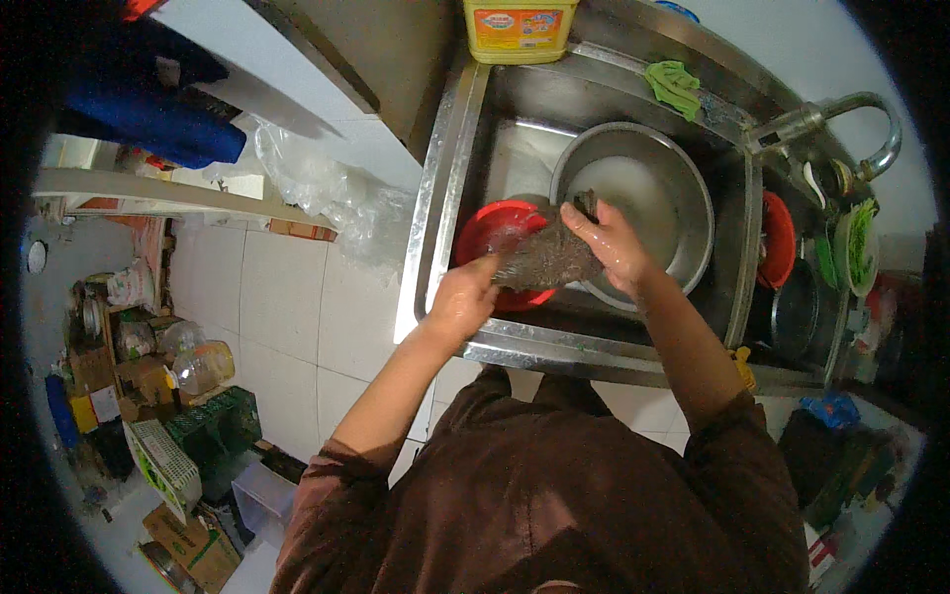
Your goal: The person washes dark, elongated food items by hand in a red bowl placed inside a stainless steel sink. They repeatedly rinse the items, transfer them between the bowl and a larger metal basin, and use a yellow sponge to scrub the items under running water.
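Observation:
A wet, dark grey-brown piece with a rough, fibrous surface spans both hands over the sink; whether it is cloth, tripe or something else I cannot tell. My right hand grips its upper right end, thumb on top, above the rim of a steel basin of cloudy water. At its left end is my left hand, blurred, fingers curled; how it holds the piece is unclear. Beneath them, a red plastic bowl is partly covered by the piece and my left hand.
The steel sink's front rim runs before me. A yellow jug and a green cloth are at the back edge. A curved faucet, a second red bowl and a bowl of green vegetables are on the right.

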Motion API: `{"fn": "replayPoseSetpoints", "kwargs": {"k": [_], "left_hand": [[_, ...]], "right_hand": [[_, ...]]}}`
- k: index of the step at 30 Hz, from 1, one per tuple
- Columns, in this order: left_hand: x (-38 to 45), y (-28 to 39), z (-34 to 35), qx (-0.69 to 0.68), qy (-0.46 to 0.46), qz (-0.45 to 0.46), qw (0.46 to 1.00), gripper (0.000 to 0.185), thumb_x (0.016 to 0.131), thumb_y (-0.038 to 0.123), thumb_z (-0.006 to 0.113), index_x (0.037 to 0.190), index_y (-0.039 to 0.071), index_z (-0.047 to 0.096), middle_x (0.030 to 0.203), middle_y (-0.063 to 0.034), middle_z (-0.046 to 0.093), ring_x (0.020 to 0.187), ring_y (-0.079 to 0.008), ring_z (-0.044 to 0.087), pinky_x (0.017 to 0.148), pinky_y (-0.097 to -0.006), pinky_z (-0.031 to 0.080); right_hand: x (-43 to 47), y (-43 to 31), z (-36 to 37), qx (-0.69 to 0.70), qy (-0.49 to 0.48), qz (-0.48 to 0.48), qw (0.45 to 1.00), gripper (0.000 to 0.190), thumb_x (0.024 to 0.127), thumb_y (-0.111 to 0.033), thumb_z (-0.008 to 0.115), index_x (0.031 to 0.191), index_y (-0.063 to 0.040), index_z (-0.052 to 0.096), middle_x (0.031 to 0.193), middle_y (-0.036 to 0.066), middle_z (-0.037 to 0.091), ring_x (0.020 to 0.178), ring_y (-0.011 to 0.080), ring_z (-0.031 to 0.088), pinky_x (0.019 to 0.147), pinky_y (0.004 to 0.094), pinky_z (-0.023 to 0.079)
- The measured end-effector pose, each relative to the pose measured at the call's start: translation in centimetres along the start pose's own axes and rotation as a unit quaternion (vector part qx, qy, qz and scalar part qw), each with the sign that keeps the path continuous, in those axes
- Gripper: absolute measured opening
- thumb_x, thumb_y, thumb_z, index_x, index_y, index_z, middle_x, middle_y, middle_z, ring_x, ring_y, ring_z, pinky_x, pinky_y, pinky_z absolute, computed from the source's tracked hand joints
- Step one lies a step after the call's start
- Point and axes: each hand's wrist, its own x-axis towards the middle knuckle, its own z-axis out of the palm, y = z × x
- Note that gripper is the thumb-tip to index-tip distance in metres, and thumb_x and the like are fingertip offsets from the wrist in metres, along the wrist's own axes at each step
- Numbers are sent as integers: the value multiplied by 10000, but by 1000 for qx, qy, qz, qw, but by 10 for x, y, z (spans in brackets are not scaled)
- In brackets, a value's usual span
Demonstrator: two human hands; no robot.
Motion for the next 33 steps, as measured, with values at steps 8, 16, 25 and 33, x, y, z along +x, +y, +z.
{"fn": "replayPoseSetpoints", "kwargs": {"k": [8, 16, 25, 33], "left_hand": [[3, 42, -27, -328, 27, -142, 934, 222, 990, 149, 550, 1160, 8, 567, 1013, -50, 617, 961, -121, 532, 909, -260, 425], [1, 96, -53, -591, 119, -156, 783, 293, 1005, 156, 529, 1262, 15, 523, 1160, -50, 598, 1089, -127, 528, 1002, -295, 401], [-10, -7, 24, -26, -14, -85, 996, 551, 909, 163, 636, 1372, -56, 433, 1344, -266, 514, 1239, -376, 515, 1033, -382, 416], [2, -29, 41, -332, -36, -287, 898, 620, 987, 338, 552, 1479, 32, 331, 1410, -129, 478, 1281, -220, 459, 1078, -341, 350]], "right_hand": [[20, 86, -25, -350, 87, -67, 930, 624, 843, -198, 697, 1365, -3, 417, 1329, 186, 494, 1217, 311, 512, 1001, 378, 436], [3, 67, 32, -365, -56, -132, 920, 717, 784, -211, 715, 1419, -93, 405, 1457, 180, 431, 1321, 336, 445, 1080, 397, 389], [44, 84, 32, -467, 77, 6, 881, 470, 782, -94, 661, 1202, -83, 448, 943, 250, 658, 919, 443, 636, 773, 476, 508], [128, 200, 53, -727, -128, -26, 674, 593, 940, -540, 333, 1438, -236, 440, 1526, 37, 385, 1411, 266, 342, 1152, 519, 248]]}}
